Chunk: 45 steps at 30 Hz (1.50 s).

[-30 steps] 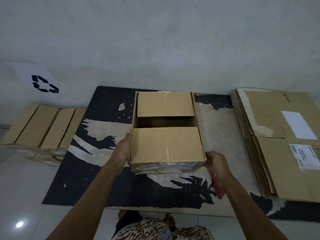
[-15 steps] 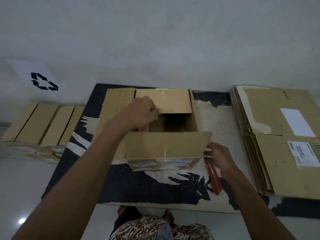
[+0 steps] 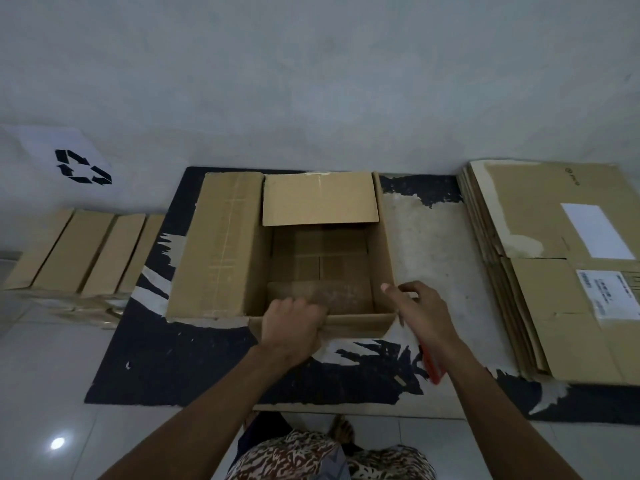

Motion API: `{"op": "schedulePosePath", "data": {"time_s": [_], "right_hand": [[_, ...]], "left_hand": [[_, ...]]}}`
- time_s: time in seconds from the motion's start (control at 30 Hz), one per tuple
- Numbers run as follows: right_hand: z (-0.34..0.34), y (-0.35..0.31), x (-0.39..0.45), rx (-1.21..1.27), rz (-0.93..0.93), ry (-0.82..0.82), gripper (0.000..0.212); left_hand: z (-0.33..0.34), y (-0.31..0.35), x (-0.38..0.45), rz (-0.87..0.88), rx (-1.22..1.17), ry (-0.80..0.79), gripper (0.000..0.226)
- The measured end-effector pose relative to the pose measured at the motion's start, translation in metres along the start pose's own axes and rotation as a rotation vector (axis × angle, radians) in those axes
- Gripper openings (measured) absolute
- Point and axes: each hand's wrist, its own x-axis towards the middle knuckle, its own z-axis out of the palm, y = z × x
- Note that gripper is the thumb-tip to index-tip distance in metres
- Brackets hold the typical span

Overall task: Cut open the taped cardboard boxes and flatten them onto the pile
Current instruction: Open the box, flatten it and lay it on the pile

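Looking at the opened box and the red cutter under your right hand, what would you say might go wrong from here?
1. The right hand reaches for the box with the red cutter beneath the wrist; whether its blade is out cannot be told, so a nick is possible.
2. The left hand grips the near flap; pressing down before the bottom seam is cut may crumple the box rather than flatten it.

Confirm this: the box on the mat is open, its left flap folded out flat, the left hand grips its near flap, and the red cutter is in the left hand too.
Not quite. The head view shows the red cutter in the right hand, not the left. The rest holds: the box is open, its left flap lies folded out, and the left hand grips the near flap.
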Motion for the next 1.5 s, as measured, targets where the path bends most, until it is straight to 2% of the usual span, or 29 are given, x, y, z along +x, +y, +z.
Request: {"op": "schedulePosePath", "data": {"time_s": [0.1,0.2,0.27,0.37,0.47,0.5,0.57,0.67,0.73,0.83,0.87,0.9,0.93,1.03,1.13,1.27,1.5], "right_hand": [[-0.002,-0.007,0.006,-0.118,0.026,-0.019,0.064],[-0.004,-0.02,0.022,-0.255,0.064,-0.052,0.075],[-0.001,-0.032,0.032,-0.288,0.027,-0.014,0.077],[0.005,-0.05,0.048,-0.314,-0.028,-0.006,0.078],[0.017,-0.056,0.054,-0.281,-0.029,-0.038,0.076],[0.022,-0.055,0.054,-0.272,-0.036,-0.027,0.078],[0.028,-0.051,0.052,-0.26,-0.057,0.013,0.083],[0.029,-0.046,0.054,-0.22,-0.073,0.031,0.083],[0.029,-0.043,0.055,-0.191,-0.086,0.039,0.083],[0.031,-0.038,0.057,-0.161,-0.115,0.042,0.08],[0.031,-0.038,0.057,-0.156,-0.117,0.037,0.082],[0.031,-0.038,0.058,-0.159,-0.115,0.033,0.084],[0.03,-0.038,0.059,-0.166,-0.113,0.031,0.086],[0.03,-0.035,0.059,-0.175,-0.116,0.033,0.086],[0.03,-0.035,0.059,-0.179,-0.104,0.027,0.084],[0.033,-0.034,0.063,-0.202,-0.085,0.032,0.086],[0.032,-0.03,0.069,-0.149,-0.1,0.034,0.079]], "left_hand": [[0.003,-0.001,0.002,-0.007,0.003,0.036,0.016],[0.007,-0.005,0.007,0.083,-0.018,0.013,0.019],[0.007,-0.013,0.016,0.167,-0.071,-0.166,0.035],[0.001,-0.029,0.034,0.139,-0.432,-0.518,0.055],[-0.009,-0.031,0.059,0.005,-0.744,-0.554,0.062],[-0.012,-0.028,0.068,-0.04,-0.816,-0.548,0.059],[-0.012,-0.024,0.088,-0.116,-0.929,-0.497,0.039],[-0.004,-0.024,0.114,-0.233,-1.089,-0.335,0.029],[-0.01,-0.024,0.123,-0.227,-1.021,-0.08,0.038],[-0.039,-0.022,0.136,-0.157,-0.787,0.562,0.06],[-0.052,-0.023,0.144,-0.122,-0.725,0.7,0.066],[-0.061,-0.027,0.157,-0.108,-0.622,0.754,0.072],[-0.072,-0.03,0.17,-0.112,-0.498,0.722,0.078],[-0.087,-0.047,0.208,-0.151,-0.228,0.39,0.089],[-0.079,-0.061,0.235,-0.157,-0.211,0.169,0.079],[-0.072,-0.062,0.254,-0.227,-0.398,0.263,0.035],[-0.072,-0.061,0.263,-0.257,-0.417,0.237,0.03]]}}
